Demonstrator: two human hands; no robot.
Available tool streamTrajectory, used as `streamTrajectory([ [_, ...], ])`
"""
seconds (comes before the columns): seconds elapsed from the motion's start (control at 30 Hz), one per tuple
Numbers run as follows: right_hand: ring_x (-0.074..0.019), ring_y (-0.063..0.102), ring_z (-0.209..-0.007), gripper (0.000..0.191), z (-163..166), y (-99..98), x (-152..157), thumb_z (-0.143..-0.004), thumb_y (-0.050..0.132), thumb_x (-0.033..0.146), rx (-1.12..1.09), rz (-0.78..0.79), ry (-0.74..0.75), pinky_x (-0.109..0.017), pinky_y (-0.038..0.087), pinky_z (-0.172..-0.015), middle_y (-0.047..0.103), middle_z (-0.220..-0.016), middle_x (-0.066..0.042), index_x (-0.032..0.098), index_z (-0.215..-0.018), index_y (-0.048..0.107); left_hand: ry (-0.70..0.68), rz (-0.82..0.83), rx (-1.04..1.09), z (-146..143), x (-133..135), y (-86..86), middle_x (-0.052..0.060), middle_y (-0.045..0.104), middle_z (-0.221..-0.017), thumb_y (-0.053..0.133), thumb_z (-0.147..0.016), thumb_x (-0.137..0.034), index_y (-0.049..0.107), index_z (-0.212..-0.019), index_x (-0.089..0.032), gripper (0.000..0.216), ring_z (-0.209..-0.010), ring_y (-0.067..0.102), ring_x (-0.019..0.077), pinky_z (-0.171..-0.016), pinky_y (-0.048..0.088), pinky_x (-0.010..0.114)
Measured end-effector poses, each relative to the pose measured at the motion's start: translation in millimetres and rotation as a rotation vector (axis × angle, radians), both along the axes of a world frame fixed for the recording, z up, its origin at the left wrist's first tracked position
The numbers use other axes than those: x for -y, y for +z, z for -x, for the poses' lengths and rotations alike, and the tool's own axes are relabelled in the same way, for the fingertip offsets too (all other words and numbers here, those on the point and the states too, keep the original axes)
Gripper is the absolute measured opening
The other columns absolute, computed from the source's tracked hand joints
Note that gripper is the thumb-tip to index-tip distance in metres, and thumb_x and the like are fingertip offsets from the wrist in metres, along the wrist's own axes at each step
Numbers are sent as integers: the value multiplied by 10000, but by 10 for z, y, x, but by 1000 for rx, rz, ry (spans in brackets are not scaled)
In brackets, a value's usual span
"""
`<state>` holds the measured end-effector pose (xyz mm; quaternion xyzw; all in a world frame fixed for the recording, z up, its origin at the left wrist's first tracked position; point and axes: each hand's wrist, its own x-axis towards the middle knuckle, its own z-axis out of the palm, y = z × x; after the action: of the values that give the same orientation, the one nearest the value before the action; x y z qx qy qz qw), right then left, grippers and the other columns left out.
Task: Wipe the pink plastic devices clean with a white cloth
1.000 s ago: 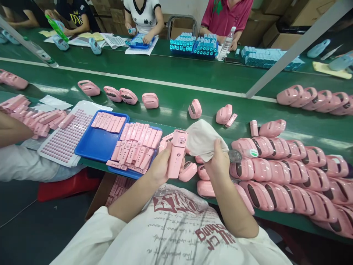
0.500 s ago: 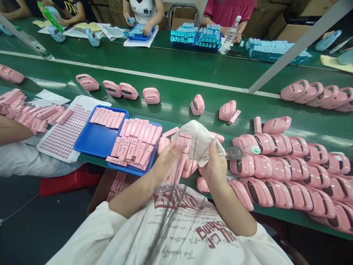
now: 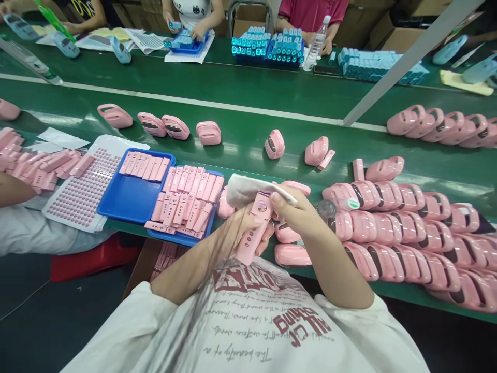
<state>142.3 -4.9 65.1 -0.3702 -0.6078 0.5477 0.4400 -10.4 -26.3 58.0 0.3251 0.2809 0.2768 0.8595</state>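
Note:
My left hand (image 3: 241, 224) is closed around a long pink stick-shaped device (image 3: 250, 241). A round picture and a column of small dark marks show on its upper face. My right hand (image 3: 290, 208) pinches a white cloth (image 3: 246, 187), its thumb at the top end of the device. The cloth spreads behind that end and partly over it. Beyond my right wrist lie glossy pink rounded housings (image 3: 292, 255), close to the front edge of the bench.
To the left, a blue tray (image 3: 134, 199) holds pink sticks, beside a second tray (image 3: 213, 228) full of them. A sheet of round stickers (image 3: 79, 199) lies further left. Rows of pink housings (image 3: 388, 228) fill the right. Across the green bench (image 3: 233, 150), people handle blue parts.
My right hand has brought the cloth up against the device's top end, and the cloth is now folded flatter. The device has turned so its marked face shows. The view has shifted slightly.

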Motion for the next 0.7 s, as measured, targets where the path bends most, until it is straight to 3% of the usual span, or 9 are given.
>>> streamTrajectory([
  [0.1,-107,516,-465,477,36,-33,3,-832,519,643,-9,20,3,-246,481,-434,596,-625,26,206,-870,707,22,-60,-56,-26,-8,-36,-35,540,-547,658,-648,-678,530,-837,-172,555,-369,512,109,-335,400,206],
  [0.17,-132,576,-526,499,53,-57,5,-815,537,652,-4,26,-9,-276,525,-507,625,-663,17,209,-965,715,49,-104,-141,-47,-8,-48,-30,520,-522,610,-682,-720,532,-762,-162,570,-365,502,101,-334,379,198],
  [0.3,-190,658,-758,534,56,-70,-2,-792,548,677,-11,-4,-61,-330,562,-721,686,-770,-18,202,-956,730,8,-123,-124,-49,-15,-47,-24,514,-530,684,-703,-611,530,-687,-154,483,-388,492,85,-365,371,197],
  [0.47,-221,677,-759,572,35,-117,16,-775,536,713,-58,77,-47,-332,580,-619,703,-856,-50,211,-976,721,-139,-194,70,4,-28,-121,2,544,-634,674,-779,-517,570,-803,-132,400,-530,559,106,-500,461,221],
  [0.6,-240,678,-855,542,41,-207,22,-795,520,703,-105,28,-43,-349,594,-709,705,-863,-53,218,-927,723,-181,-155,248,63,-18,-209,24,558,-811,718,-768,-388,586,-908,-155,302,-652,602,130,-591,525,274],
  [0.7,-214,671,-733,547,46,-268,20,-781,530,715,-112,56,-82,-331,590,-604,693,-781,-35,222,-922,719,-232,-98,273,110,-14,-224,37,569,-840,765,-710,-337,598,-950,-160,341,-706,610,148,-615,537,283],
])
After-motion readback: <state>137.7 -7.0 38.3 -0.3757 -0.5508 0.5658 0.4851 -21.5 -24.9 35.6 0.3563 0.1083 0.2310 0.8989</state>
